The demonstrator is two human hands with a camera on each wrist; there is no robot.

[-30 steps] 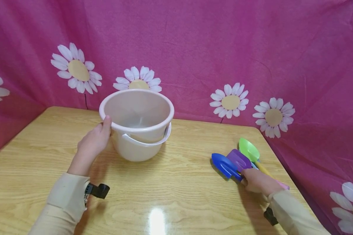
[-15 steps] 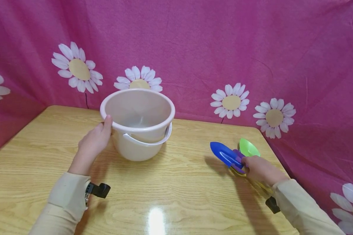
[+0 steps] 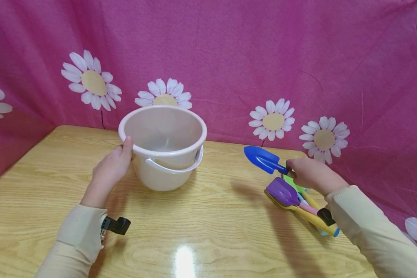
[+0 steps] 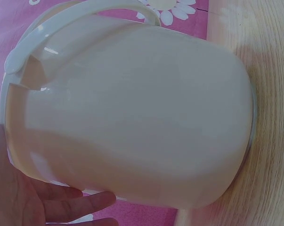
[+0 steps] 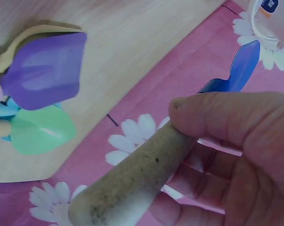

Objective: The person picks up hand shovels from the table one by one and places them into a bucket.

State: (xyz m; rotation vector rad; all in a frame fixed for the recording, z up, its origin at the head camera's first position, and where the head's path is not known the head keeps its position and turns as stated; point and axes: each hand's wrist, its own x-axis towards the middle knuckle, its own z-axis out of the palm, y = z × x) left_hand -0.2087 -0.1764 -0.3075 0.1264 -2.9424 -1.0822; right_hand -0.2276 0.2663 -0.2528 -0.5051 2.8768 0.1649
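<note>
A pale pinkish-white bucket [image 3: 163,173] stands upright on the table, its handle hanging down in front. My left hand [image 3: 112,164] grips its rim on the left, thumb on top; in the left wrist view the fingers [image 4: 80,207] lie along the bucket's outside. My right hand [image 3: 312,173] holds a blue trowel [image 3: 262,159] up above the table, blade pointing left. In the right wrist view thumb and fingers close round its worn, pale handle [image 5: 137,174]. Below that hand lie a purple shovel [image 3: 283,191] with a pink handle and a light green scoop [image 5: 43,129].
Under the purple shovel lies a yellow-handled tool [image 3: 316,220], with light blue pieces showing among the pile. The wooden table [image 3: 208,224] ends at a pink curtain [image 3: 222,58] with printed daisies behind and to the right.
My right hand has lifted the blue trowel up and away from the pile, uncovering the purple shovel and yellow handle. The left hand and the bucket have stayed in place.
</note>
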